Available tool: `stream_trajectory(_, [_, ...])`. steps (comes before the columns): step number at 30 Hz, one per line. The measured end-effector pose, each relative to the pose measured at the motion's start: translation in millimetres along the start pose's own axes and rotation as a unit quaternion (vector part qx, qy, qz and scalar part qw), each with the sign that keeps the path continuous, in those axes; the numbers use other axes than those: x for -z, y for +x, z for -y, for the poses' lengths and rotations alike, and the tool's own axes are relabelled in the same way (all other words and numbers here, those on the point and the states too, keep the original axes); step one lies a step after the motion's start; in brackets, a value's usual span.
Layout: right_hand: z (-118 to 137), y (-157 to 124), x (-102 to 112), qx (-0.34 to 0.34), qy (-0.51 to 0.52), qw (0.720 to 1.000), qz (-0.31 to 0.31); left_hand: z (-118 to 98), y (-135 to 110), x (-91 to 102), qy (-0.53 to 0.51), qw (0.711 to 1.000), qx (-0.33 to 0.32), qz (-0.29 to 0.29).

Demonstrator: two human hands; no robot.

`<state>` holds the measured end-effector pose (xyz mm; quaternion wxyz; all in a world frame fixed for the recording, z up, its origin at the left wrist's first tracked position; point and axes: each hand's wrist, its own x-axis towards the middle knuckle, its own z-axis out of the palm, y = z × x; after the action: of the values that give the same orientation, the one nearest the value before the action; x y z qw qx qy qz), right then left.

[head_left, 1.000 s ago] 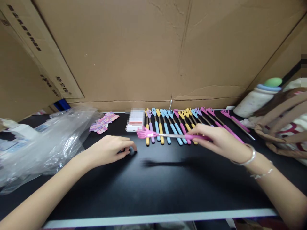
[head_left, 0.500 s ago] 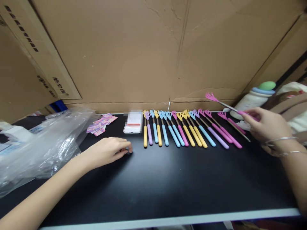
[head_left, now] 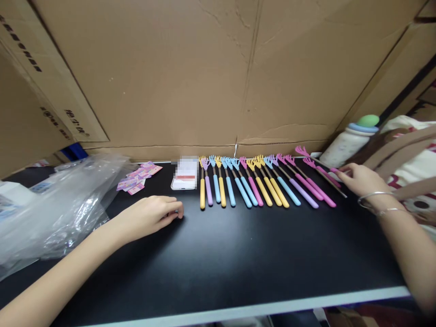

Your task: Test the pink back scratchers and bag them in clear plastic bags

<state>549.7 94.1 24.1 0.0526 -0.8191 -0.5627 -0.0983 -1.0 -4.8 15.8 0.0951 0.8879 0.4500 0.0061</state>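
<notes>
A row of several small claw-headed back scratchers [head_left: 259, 184] with yellow, purple, blue and pink handles lies on the black table [head_left: 238, 254]. My right hand [head_left: 359, 179] pinches the handle end of a pink scratcher [head_left: 315, 161] at the far right of the row, its claw resting low by the cardboard wall. On the table left of the row rests my left hand [head_left: 153, 213], fingers curled, fingertips pressed on the surface; whether anything is under them stays hidden.
A white phone [head_left: 185, 175] and a pile of pink paper tags [head_left: 136, 177] lie behind my left hand. A crumpled clear plastic bag [head_left: 57, 204] fills the left side. A white bottle [head_left: 347, 141] and a fabric bag [head_left: 408, 168] stand at right. Cardboard walls surround the table.
My right hand carried the pink scratcher from the table's middle up and right, then lowered it at the right end of the row. The left hand stayed put.
</notes>
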Motion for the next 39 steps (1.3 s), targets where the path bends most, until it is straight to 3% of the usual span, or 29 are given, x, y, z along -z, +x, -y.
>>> stream_trajectory(10, [13, -11, -4, -0.009, -0.051, 0.998, -0.019, 0, 0, -1.3, 0.006, 1.0, -0.013, -0.01])
stream_trajectory(24, [21, -11, -13, -0.006, -0.055, 0.998, 0.037, 0, -1, 0.8, 0.02, 1.0, -0.01, -0.009])
stream_trajectory(30, [17, -7, -14, 0.013, -0.047, 0.997, 0.057, 0, -1, 1.2, 0.03, 1.0, -0.005, -0.006])
stream_trajectory(39, [5, 3, -19, 0.025, -0.05, 0.998, 0.029, 2, -1, -0.8, 0.034, 0.999, -0.019, -0.02])
